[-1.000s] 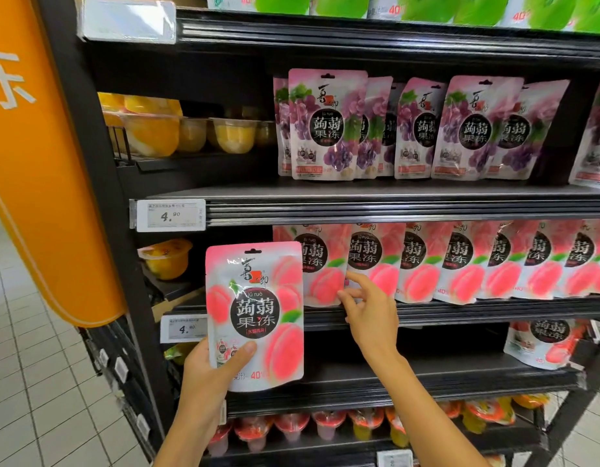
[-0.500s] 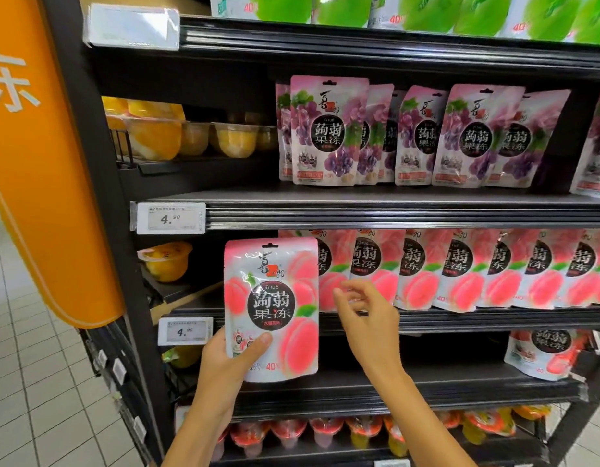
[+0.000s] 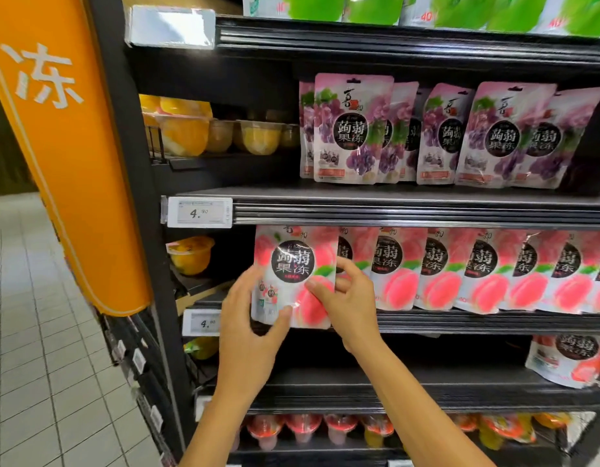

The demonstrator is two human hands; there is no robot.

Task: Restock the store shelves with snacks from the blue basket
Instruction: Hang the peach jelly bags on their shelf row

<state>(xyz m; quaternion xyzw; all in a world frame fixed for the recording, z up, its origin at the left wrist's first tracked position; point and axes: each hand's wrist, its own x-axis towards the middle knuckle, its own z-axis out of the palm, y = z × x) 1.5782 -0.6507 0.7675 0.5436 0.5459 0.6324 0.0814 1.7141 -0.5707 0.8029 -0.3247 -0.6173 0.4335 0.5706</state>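
A pink peach jelly pouch [image 3: 293,264] stands at the left end of the row of matching peach pouches [image 3: 477,267] on the middle shelf [image 3: 477,323]. My left hand [image 3: 248,318] grips its lower left corner, thumb across the front. My right hand [image 3: 345,298] pinches its right edge, with fingers behind it against the neighbouring pouch. The pouch's bottom hangs just over the shelf's front lip. The blue basket is out of view.
Purple grape pouches [image 3: 426,133] fill the shelf above, green ones [image 3: 426,8] the top. Yellow fruit cups [image 3: 204,133] sit at left behind a black upright. An orange sign panel [image 3: 66,146] juts out at left. One peach pouch [image 3: 568,358] stands on the lower shelf.
My left hand carried the peach pouch up and right into the shelf's left end. My right hand shifted from the neighbouring pouches onto this pouch's right edge.
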